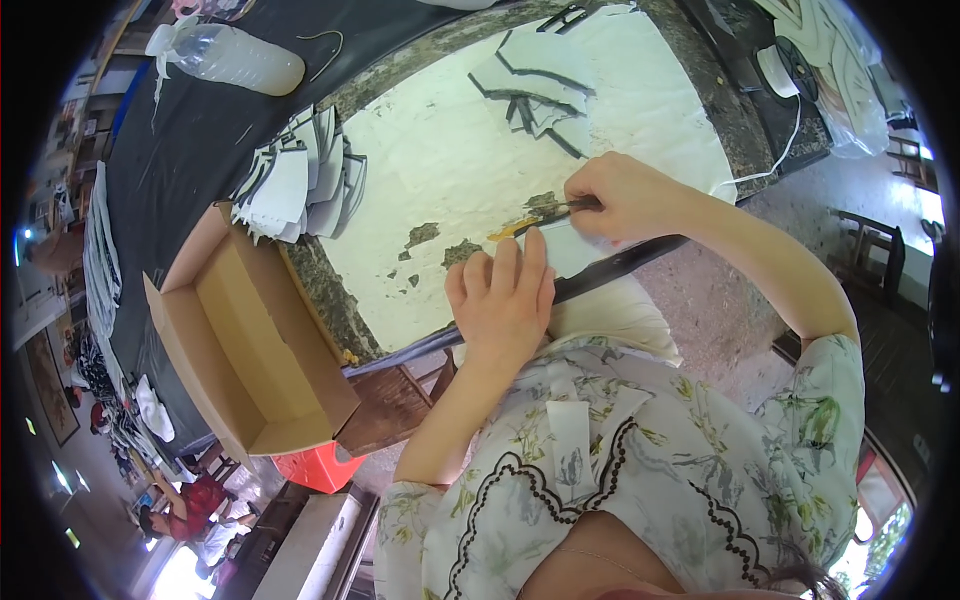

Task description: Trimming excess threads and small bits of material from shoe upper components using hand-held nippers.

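Note:
My left hand (505, 295) lies with its fingers stretched out at the front edge of a white-covered work board, fingertips pressing the left end of a pale flat piece (570, 248). Closed over the same piece, my right hand (625, 200) pinches a thin dark thing (585, 204); its kind is partly hidden by the fingers. A narrow yellow-brown streak or strip (512, 230) shows just beyond the left fingertips. Farther back lie several pale cut pieces with dark edges (530, 75).
At the left, more dark-edged pieces (300, 185) are fanned in a stack beside an open cardboard box (250, 340). A cloudy plastic bottle (235, 60) lies on black cloth. A spool (785, 72) with white tape stands at the right. Another person (185, 510) sits far left.

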Demonstrator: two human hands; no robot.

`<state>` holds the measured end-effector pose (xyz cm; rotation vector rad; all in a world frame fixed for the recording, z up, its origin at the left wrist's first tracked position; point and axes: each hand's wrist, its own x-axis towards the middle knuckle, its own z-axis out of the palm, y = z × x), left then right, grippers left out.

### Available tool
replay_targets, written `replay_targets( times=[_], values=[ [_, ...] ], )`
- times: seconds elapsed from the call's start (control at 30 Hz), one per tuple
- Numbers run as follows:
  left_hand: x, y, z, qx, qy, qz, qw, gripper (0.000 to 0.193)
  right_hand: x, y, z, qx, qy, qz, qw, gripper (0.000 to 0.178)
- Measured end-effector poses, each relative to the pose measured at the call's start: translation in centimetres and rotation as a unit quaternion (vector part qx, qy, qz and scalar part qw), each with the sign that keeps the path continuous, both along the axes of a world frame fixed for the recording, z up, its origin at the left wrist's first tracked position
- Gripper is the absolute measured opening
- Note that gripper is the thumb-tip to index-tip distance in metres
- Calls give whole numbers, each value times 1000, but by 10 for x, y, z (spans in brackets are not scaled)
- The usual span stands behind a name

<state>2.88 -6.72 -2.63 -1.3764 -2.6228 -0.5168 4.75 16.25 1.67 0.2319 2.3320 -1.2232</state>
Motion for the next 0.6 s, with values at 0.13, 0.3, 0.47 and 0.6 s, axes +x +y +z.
replay_targets(
  times=[0.13,0.3,0.47,0.6],
  values=[
    [-3,8,10,-41,27,-33,998,44,1,-1,-3,10,-2,2,1000,16],
    [-9,18,4,-40,26,-118,992,46,3,1,-8,5,17,-6,1000,17],
    [-8,20,4,-53,94,-130,986,46,6,12,-8,10,11,4,1000,17],
    [-7,23,4,-61,123,-126,982,48,3,19,-7,59,56,37,996,18]
  ],
)
